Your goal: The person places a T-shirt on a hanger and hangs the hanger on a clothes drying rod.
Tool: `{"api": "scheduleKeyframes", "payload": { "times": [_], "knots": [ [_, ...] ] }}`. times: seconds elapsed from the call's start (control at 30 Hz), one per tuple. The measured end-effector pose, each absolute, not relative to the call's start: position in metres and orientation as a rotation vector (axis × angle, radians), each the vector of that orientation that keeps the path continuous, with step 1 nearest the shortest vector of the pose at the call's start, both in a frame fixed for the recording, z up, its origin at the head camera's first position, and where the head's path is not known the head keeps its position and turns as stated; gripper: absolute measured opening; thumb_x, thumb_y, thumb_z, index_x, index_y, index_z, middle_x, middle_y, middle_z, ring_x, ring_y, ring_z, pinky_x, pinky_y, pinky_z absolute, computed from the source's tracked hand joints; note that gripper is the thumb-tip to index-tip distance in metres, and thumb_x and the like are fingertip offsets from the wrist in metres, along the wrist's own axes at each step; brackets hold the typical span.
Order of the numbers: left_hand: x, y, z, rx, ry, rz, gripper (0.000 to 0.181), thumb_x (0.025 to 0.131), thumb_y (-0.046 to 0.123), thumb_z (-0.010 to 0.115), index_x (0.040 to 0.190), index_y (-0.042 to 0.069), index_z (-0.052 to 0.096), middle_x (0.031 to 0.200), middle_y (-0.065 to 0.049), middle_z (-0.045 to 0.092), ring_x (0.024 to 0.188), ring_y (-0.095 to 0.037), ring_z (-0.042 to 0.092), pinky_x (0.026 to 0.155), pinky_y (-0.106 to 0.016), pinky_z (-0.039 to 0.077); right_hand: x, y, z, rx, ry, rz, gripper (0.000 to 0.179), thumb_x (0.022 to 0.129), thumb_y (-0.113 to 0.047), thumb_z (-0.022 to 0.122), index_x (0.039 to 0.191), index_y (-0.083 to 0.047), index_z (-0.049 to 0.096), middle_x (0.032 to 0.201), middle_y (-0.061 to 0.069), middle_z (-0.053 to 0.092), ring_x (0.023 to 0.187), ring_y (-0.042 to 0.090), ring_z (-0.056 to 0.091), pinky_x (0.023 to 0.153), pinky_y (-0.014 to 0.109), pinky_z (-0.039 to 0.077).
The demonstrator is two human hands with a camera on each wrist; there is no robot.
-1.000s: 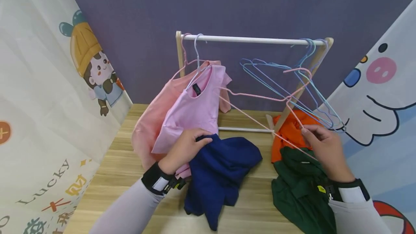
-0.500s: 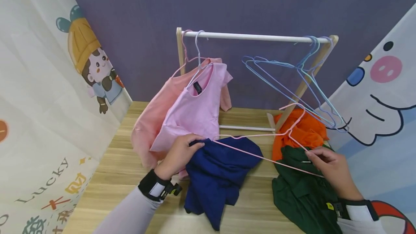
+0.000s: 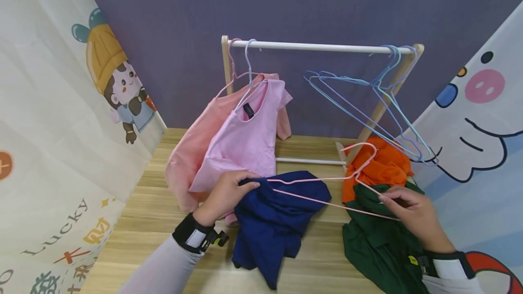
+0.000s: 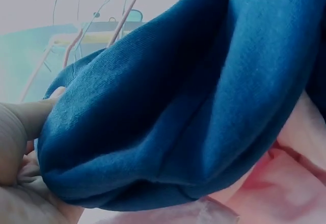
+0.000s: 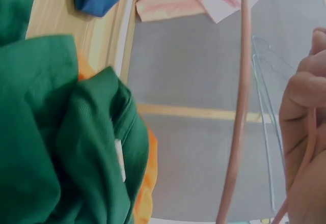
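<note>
My left hand (image 3: pixel 229 194) pinches the upper left edge of a navy blue garment (image 3: pixel 278 226), which lies bunched on the table. In the left wrist view the thumb presses on the folded navy cloth (image 4: pixel 168 132), with the other fingers beneath it. A pink wire hanger (image 3: pixel 356 175) is pinched by its right shoulder in my right hand (image 3: pixel 416 214). The hanger's left end reaches the garment's upper edge beside my left fingertips; whether it has entered the opening cannot be told. Curled fingers (image 5: pixel 305 91) around the pink wire show in the right wrist view.
Behind stands a small rack with a white rail (image 3: pixel 310 46). A peach garment (image 3: pixel 184 162) and a pink top (image 3: pixel 245 144) hang at its left, several blue hangers (image 3: pixel 380 83) at its right. Orange cloth (image 3: pixel 380 162) and dark green cloth (image 3: pixel 367 239) lie at the right.
My right hand has brought the pink hanger down from in front of the rack, so its left end now lies over the navy garment's edge. The left hand keeps its pinch, slightly lower.
</note>
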State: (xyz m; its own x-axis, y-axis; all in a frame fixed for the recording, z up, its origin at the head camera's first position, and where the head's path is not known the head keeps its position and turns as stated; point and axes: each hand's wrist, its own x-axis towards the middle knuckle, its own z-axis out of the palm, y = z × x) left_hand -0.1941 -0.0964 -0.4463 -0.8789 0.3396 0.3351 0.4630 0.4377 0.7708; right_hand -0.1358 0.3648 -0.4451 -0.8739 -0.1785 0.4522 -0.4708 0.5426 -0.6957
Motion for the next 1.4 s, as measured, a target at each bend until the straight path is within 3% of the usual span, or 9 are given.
{"api": "scheduleKeyframes", "payload": {
  "times": [0.17,0.37,0.53,0.7,0.83,1.03,1.4],
  "knots": [
    [-0.194,-0.099,-0.444,-0.799,-2.527,-1.448,0.018,0.084,0.028,0.068,0.101,0.03,0.07,0.096,0.012,0.07,0.091,0.0,0.059,0.084,-0.031,0.051,-0.136,0.359,-0.442,0.588,-2.453,1.276,0.02,0.077,0.011,0.064,0.09,-0.003,0.068,0.085,0.007,0.064,0.068,0.014,0.051,0.051,0.023,0.045],
    [-0.19,-0.097,-0.432,-0.974,-2.486,-1.414,0.021,0.085,0.029,0.066,0.104,0.024,0.071,0.096,0.01,0.071,0.09,-0.001,0.059,0.083,-0.028,0.052,-0.139,0.348,-0.432,0.591,-2.492,1.321,0.019,0.08,0.008,0.063,0.093,-0.005,0.069,0.086,0.001,0.064,0.07,0.014,0.052,0.056,0.02,0.048],
    [-0.187,-0.091,-0.417,-1.1,-2.431,-1.302,0.02,0.086,0.027,0.065,0.105,0.025,0.07,0.097,0.011,0.07,0.091,0.003,0.058,0.084,-0.027,0.051,-0.145,0.331,-0.421,0.64,-2.5,1.332,0.02,0.079,0.006,0.065,0.093,-0.008,0.069,0.084,-0.001,0.063,0.067,0.012,0.049,0.05,0.024,0.046],
    [-0.188,-0.089,-0.403,-1.131,-2.386,-1.225,0.02,0.086,0.024,0.065,0.106,0.025,0.07,0.098,0.011,0.07,0.092,0.005,0.056,0.086,-0.026,0.051,-0.15,0.318,-0.407,0.728,-2.442,1.376,0.025,0.078,0.012,0.062,0.094,-0.006,0.068,0.086,0.001,0.063,0.068,0.014,0.05,0.054,0.022,0.048],
    [-0.186,-0.086,-0.394,-1.17,-2.387,-1.194,0.021,0.087,0.024,0.063,0.107,0.025,0.07,0.099,0.01,0.071,0.094,0.005,0.056,0.086,-0.026,0.051,-0.146,0.3,-0.39,0.834,-2.412,1.407,0.028,0.076,0.016,0.061,0.092,-0.005,0.068,0.08,0.001,0.062,0.063,0.013,0.048,0.048,0.025,0.045],
    [-0.182,-0.07,-0.385,-1.238,-2.362,-1.273,0.022,0.087,0.025,0.064,0.108,0.022,0.07,0.101,0.009,0.071,0.096,0.004,0.056,0.086,-0.023,0.05,-0.143,0.26,-0.374,0.928,-2.428,1.315,0.026,0.075,0.011,0.066,0.088,-0.012,0.069,0.071,-0.001,0.057,0.059,0.01,0.047,0.045,0.024,0.043],
    [-0.177,-0.054,-0.39,-1.171,-2.324,-1.303,0.024,0.086,0.027,0.065,0.108,0.021,0.07,0.099,0.007,0.071,0.092,0.004,0.056,0.082,-0.023,0.051,-0.139,0.225,-0.396,0.834,-2.482,1.418,0.016,0.081,-0.003,0.067,0.087,-0.017,0.069,0.069,0.001,0.056,0.057,0.011,0.047,0.044,0.024,0.041]
  ]
}}
